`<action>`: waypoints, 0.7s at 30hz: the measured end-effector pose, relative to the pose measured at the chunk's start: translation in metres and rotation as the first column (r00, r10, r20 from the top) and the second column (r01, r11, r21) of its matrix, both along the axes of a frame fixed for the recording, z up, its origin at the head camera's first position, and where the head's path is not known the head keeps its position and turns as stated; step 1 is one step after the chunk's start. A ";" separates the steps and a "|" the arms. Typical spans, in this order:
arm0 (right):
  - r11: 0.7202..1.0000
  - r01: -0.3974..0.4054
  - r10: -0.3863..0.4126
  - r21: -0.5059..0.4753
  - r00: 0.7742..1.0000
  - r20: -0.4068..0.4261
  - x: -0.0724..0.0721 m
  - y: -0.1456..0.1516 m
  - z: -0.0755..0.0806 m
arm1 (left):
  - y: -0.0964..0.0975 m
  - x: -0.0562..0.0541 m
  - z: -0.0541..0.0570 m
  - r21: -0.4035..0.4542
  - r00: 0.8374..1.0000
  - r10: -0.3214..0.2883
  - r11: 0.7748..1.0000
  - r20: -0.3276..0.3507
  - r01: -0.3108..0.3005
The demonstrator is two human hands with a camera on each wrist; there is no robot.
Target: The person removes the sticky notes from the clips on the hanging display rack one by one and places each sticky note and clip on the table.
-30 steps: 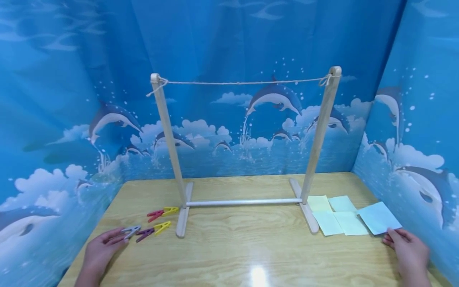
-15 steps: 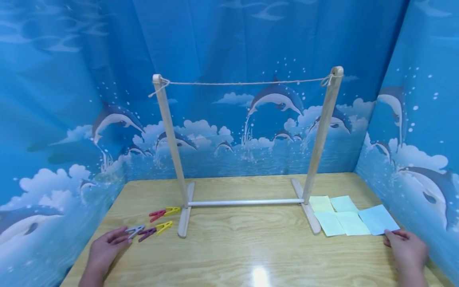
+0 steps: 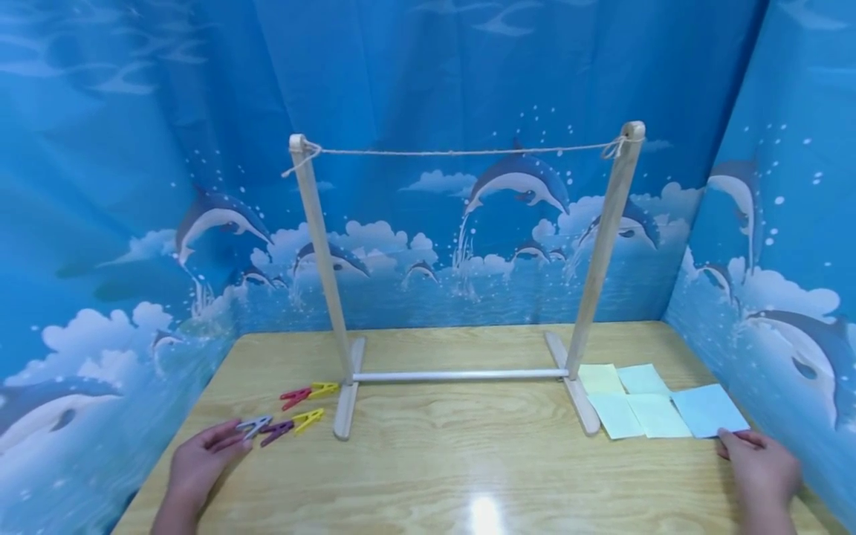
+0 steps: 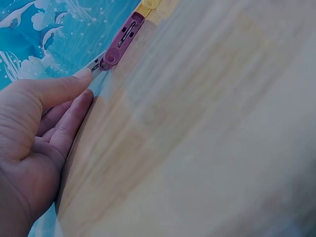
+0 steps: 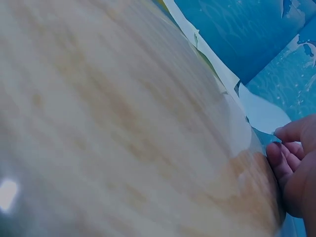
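In the head view my left hand is at the left of the table, thumb and fingers pinching the grey clothespin. Touching or very near that clothespin is a purple clothespin; the left wrist view also has the purple clothespin just past the fingertips. Beyond lie a yellow clothespin, a red clothespin and a second yellow clothespin. Over at the right, my right hand pinches the near right corner of a blue square paper. The right wrist view shows this paper slightly raised at the fingers.
Several pale green and yellow paper squares lie left of the blue one. A wooden stand with a string tied between its posts stands mid-table. Dolphin-printed curtains enclose the back and sides.
The blue paper has turned a little and its far edge has come down. Both hands keep their grips in nearly the same places, while the whole view has shifted slightly.
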State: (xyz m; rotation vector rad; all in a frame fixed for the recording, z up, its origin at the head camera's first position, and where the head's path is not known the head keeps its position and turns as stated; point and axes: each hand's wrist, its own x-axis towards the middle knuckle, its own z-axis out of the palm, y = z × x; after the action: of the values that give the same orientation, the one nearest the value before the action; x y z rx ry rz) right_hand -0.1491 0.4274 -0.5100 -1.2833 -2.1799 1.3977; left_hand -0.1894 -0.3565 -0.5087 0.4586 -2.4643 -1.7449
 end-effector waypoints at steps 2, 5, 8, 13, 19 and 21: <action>1.000 0.014 -0.014 0.000 1.000 -0.004 -0.001 -0.001 0.001 | 0.001 0.000 0.001 -0.005 1.000 0.001 1.000 -0.009 -0.001; 0.999 0.046 -0.046 -0.015 0.999 0.009 -0.001 -0.002 0.002 | 0.002 0.001 0.002 -0.025 1.000 0.007 1.000 -0.009 -0.008; 0.997 0.073 -0.072 -0.024 0.997 0.027 -0.001 -0.005 0.003 | 0.003 0.002 0.002 -0.047 1.000 0.021 0.999 -0.012 -0.022; 0.995 0.096 -0.095 -0.029 0.995 0.026 0.000 -0.008 0.001 | 0.002 0.004 0.000 -0.060 0.999 0.034 0.998 -0.033 -0.036; 0.995 0.075 -0.075 -0.058 0.997 0.007 0.003 -0.007 0.000 | 0.002 0.003 -0.003 -0.040 0.997 0.045 0.998 -0.059 -0.048; 0.998 0.048 -0.048 -0.050 0.999 0.013 0.004 -0.005 0.001 | 0.003 0.002 -0.003 -0.030 0.997 0.040 0.999 -0.070 -0.043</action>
State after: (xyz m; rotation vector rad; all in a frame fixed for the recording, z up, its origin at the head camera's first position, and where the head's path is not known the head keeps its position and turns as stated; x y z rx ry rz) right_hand -0.1448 0.4222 -0.5093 -1.3550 -2.1195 1.4382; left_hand -0.1873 -0.3534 -0.5119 0.4358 -2.4135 -1.6747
